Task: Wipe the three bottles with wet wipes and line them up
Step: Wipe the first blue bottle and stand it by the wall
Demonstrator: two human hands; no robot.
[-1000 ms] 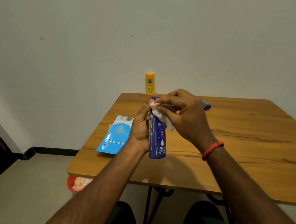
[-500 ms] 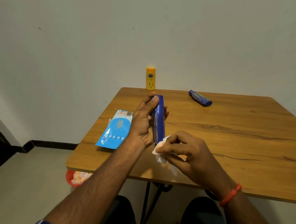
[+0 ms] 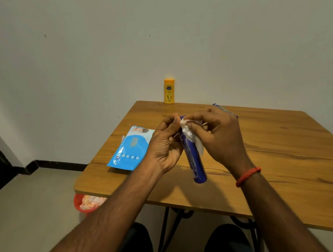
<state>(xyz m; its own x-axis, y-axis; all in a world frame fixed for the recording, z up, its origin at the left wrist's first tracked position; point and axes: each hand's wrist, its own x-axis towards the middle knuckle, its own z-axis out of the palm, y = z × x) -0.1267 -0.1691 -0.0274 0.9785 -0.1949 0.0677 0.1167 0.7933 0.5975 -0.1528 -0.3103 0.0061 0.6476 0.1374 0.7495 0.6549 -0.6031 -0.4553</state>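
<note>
Now the wet wipe (image 3: 191,137) is back up at the blue bottle (image 3: 195,159)'s cap, having been at its base half a second ago.
Left hand (image 3: 164,146)'s grip is closed around the bottle; right hand (image 3: 218,134)'s grip pinches the wipe; the first bottle's wiping looks unfinished.

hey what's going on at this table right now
A person is cleaning bottles with wet wipes. The left hand holds a dark blue bottle tilted above the wooden table, while the right hand rubs a white wipe around its top end. A yellow bottle stands at the far edge by the wall, another blue bottle peeks out behind the right hand, and the wipes pack lies to the left.
</note>
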